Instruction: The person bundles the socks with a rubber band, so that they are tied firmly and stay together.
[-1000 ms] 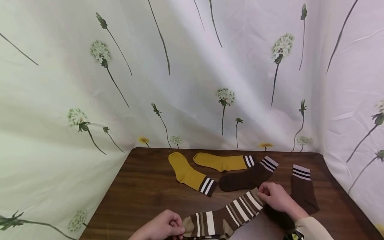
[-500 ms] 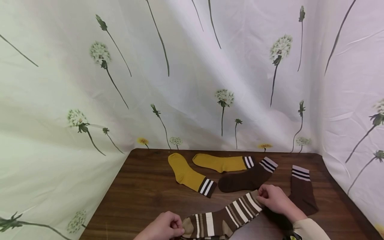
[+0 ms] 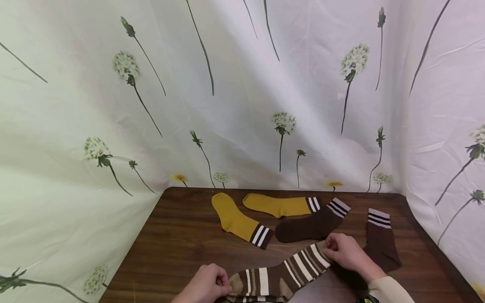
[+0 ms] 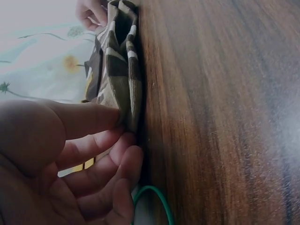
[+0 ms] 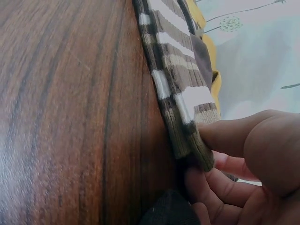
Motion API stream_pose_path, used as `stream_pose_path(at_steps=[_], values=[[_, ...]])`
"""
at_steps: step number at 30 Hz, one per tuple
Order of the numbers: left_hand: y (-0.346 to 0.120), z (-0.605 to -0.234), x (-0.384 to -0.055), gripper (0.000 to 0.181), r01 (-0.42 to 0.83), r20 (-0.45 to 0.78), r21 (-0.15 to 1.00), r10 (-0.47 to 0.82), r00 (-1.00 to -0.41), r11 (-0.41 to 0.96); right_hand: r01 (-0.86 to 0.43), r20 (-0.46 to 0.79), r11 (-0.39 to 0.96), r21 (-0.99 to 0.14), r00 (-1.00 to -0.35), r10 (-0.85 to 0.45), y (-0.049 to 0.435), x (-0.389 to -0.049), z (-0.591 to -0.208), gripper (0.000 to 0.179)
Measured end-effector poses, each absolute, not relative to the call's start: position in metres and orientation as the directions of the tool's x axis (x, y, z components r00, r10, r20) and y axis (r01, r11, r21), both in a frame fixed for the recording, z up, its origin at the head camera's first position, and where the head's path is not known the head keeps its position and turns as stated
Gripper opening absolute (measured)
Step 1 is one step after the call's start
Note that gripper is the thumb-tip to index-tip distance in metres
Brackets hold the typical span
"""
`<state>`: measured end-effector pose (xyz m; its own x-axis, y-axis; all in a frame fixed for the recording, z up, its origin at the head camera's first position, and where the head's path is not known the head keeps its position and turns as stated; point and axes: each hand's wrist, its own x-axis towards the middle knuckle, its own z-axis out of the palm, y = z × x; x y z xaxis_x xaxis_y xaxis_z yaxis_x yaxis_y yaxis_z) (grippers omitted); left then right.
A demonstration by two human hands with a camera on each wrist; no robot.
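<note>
A brown, white and tan striped sock (image 3: 273,275) lies stretched out near the front of the table, on top of a second striped layer that looks like a matching sock (image 5: 164,93). My left hand (image 3: 208,284) pinches the tan toe end between thumb and fingers. At the ribbed cuff end, my right hand (image 3: 346,252) pinches the top sock's edge; in the right wrist view the lower cuff sits just beside it. Both toe layers show in the left wrist view, close to my thumb (image 4: 89,117). Whether my left fingers hold both layers I cannot tell.
Behind lie two yellow socks (image 3: 235,219) (image 3: 278,205) with striped cuffs, and a dark brown sock (image 3: 310,226). Another brown sock (image 3: 380,244) is right of my right hand, partly covered by it. Floral cloth (image 3: 242,105) hangs around the wooden table (image 3: 170,235).
Hardly anything differs. Both hands keep their hold on the striped sock at toe and cuff, and the view has shifted very slightly.
</note>
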<state>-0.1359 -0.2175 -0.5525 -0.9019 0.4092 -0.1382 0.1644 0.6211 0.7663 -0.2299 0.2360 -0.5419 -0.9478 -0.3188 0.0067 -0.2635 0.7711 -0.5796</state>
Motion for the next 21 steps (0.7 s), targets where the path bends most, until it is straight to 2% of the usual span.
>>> stream_pose_path(at_steps=[7, 16, 21], values=[[-0.205, -0.521, -0.129, 0.023, 0.170, -0.106, 0.704, 0.339, -0.935, 0.689, -0.236, 0.002, 0.790, -0.566, -0.958, -0.285, 0.231, -0.225, -0.539, 0.021], [-0.204, -0.518, -0.138, 0.026, 0.169, -0.070, 0.605, 0.263, -0.962, 0.778, -0.213, -0.006, 0.815, -0.540, -0.966, -0.257, 0.225, -0.221, -0.538, 0.018], [-0.205, -0.518, -0.145, 0.026, 0.150, -0.068, 0.577, 0.230, -0.971, 0.803, -0.233, 0.017, 0.809, -0.540, -0.964, -0.266, 0.225, -0.220, -0.537, 0.023]])
